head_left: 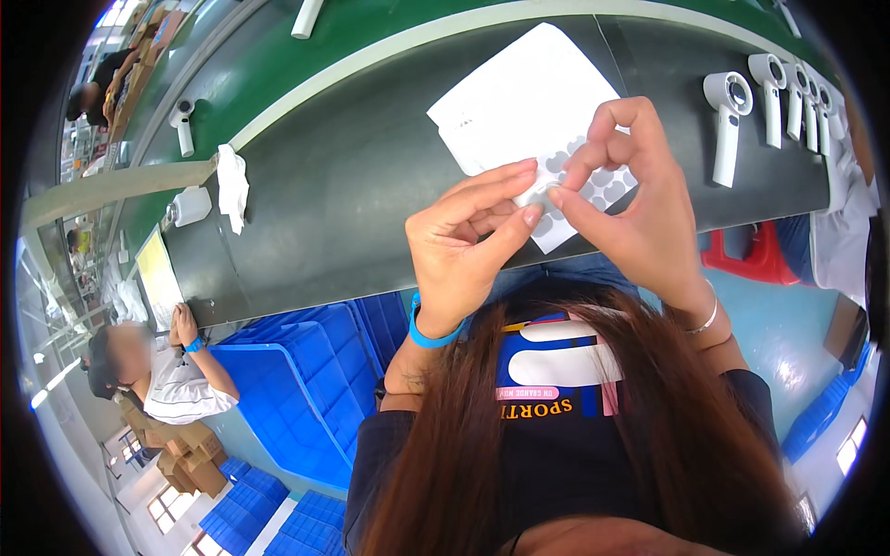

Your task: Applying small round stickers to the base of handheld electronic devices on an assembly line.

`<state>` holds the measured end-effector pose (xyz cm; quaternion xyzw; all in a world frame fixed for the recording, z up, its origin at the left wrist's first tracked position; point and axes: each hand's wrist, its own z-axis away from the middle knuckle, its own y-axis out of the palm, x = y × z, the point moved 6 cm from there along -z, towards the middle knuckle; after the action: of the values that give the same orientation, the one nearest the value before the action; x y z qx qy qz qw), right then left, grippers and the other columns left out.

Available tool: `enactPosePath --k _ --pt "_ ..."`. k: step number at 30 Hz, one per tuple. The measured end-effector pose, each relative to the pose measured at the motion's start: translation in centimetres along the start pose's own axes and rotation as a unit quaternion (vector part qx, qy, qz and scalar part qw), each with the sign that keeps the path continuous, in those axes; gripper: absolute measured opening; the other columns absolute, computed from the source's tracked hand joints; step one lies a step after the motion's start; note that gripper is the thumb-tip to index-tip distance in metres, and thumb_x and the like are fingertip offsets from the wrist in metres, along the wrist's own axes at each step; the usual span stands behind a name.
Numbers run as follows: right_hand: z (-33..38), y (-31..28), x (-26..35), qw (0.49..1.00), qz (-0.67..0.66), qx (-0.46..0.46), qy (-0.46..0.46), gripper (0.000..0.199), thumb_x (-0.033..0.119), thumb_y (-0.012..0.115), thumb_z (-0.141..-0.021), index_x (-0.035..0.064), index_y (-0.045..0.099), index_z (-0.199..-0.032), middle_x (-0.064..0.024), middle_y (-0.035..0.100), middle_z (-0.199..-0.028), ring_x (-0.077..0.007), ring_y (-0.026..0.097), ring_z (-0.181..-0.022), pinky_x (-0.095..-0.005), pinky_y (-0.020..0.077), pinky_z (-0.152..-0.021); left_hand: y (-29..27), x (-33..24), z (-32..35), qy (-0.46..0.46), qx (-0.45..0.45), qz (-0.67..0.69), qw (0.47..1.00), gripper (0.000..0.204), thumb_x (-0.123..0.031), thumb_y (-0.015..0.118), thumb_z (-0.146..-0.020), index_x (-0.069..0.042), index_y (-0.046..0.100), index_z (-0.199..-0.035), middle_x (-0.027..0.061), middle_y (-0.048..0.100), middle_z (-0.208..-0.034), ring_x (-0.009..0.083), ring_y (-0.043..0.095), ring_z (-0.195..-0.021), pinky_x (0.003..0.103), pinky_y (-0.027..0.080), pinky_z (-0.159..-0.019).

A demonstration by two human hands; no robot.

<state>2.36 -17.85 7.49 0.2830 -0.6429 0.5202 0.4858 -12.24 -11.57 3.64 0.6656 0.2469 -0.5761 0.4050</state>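
Note:
In front of me, over the near edge of the dark table, my two hands meet at a small white piece (pixel 536 192). My left hand (pixel 464 239) pinches it between thumb and fingers. The thumb and index fingertip of my right hand (pixel 644 199) are closed at the piece's other side; whether a thin film is between them is too small to tell. Under the hands lies a sheet of grey round-lobed stickers (pixel 612 192), partly covered by my fingers. White paper sheets (pixel 524 97) spread beyond it.
White handheld fans (pixel 726 148) lie in a row at the right. A white cloth (pixel 232 190) and a white bottle (pixel 192 206) are at the left. Blue crates (pixel 287 385) stand below the table, and a red stool (pixel 756 259) at right. A co-worker (pixel 167 371) sits at the left.

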Motion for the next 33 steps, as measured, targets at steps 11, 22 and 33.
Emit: enactPosePath --k 11,22,33 --pt "-2.9 5.2 -0.3 0.956 0.083 0.089 -0.267 0.046 0.001 0.063 -0.073 0.0059 0.052 -0.118 -0.0086 0.055 -0.124 -0.0284 0.046 -0.12 -0.039 0.0362 -0.096 -3.4 -1.6 -0.7 -0.019 -0.035 0.027 0.999 0.026 0.011 0.063 -0.079 0.006 0.064 -0.104 0.0178 0.063 -0.11 0.012 0.063 -0.077 0.024 0.054 -0.067" --pt "-3.3 8.5 1.3 0.934 0.22 0.052 -0.277 0.033 0.002 0.064 -0.073 0.0036 0.055 -0.104 -0.007 0.059 -0.105 -0.0275 0.054 -0.089 -0.0379 0.0418 -0.079 -4.3 -2.2 -1.4 0.076 -0.073 -0.04 0.994 0.015 0.0 0.071 -0.079 0.0 0.058 -0.088 0.012 0.063 -0.098 0.0126 0.061 -0.071 0.019 0.046 -0.047" --pt "-5.0 8.2 0.8 0.966 0.154 0.119 -0.172 0.045 -0.01 0.052 -0.071 0.0032 0.054 -0.114 -0.0131 0.059 -0.114 -0.0358 0.056 -0.1 -0.0397 0.0466 -0.083 -5.5 -1.0 -2.8 -0.016 -0.031 0.087 0.996 0.024 -0.016 0.05 -0.095 0.005 0.06 -0.093 0.0172 0.065 -0.098 0.0128 0.056 -0.055 0.023 0.046 -0.048"
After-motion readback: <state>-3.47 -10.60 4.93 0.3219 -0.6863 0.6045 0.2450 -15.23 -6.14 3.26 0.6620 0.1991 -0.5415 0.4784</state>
